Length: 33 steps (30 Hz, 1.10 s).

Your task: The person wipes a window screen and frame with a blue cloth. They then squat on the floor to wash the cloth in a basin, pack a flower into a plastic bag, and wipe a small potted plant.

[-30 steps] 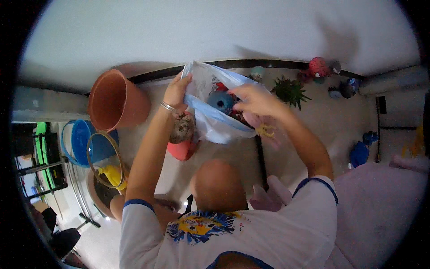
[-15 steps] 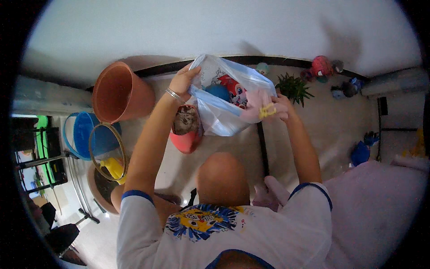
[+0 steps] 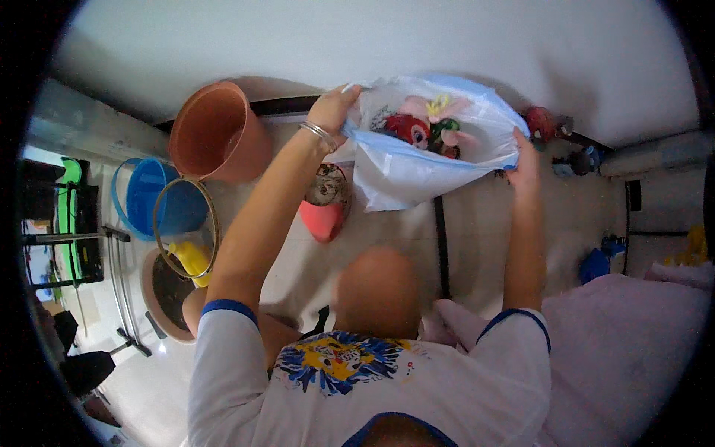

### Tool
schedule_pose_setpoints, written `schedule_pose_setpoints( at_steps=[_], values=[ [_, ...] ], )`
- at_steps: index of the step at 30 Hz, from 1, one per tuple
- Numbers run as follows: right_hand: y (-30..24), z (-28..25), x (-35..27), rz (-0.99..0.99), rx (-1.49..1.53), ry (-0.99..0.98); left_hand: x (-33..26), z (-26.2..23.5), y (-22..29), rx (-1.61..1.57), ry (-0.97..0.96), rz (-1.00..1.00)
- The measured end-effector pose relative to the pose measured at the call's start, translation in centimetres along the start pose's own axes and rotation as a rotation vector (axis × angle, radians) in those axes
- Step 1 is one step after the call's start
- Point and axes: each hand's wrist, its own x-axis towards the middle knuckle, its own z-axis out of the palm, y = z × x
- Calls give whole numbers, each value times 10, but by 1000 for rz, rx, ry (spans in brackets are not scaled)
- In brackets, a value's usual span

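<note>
The plastic bag [image 3: 417, 160] was translucent white with a blue rim, holding red, pink and green toys [image 3: 426, 127]. The bucket [image 3: 216, 134] was terracotta; the basin [image 3: 153, 195] blue, possibly plastic.

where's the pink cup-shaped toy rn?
Head view, left of centre: the pink cup-shaped toy sits on the floor just right of the left forearm, below the plastic bag, right of the terracotta pot.

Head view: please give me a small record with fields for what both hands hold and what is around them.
left hand: grips left rim of the plastic bag
right hand: grips right rim of the bag
bag state: held open, raised
bag contents: soft toys, red, pink, green
under left forearm: pink container
further left: terracotta pot, blue bucket
right of the bag: small toys on the floor
</note>
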Motion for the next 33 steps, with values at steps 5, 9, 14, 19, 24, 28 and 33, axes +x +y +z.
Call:
schedule_pose_setpoints(
  at_steps=[5,9,14,19,24,28,33],
  values=[
    [-90,66,-42,-87,36,-171,-27,18,56,-92,-85,98],
    [-158,124,-69,-235,-180,-106,-53,26,110,-154,-152,265],
    [-219,175,-100,-423,-155,-337,-119,25,189,-158,-14,339],
    [-226,246,-144,-415,3,-738,-214,-8,246,-193,-105,529],
    [-178,297,-177,-17,42,-1120,-251,-20,226,26,326,565],
    [-105,334,-154,-131,-279,-977,-265,-76,206,-93,-34,155],
    [-22,374,-190,-22,-461,-936,-283,-111,146,5,477,138]
  ],
)
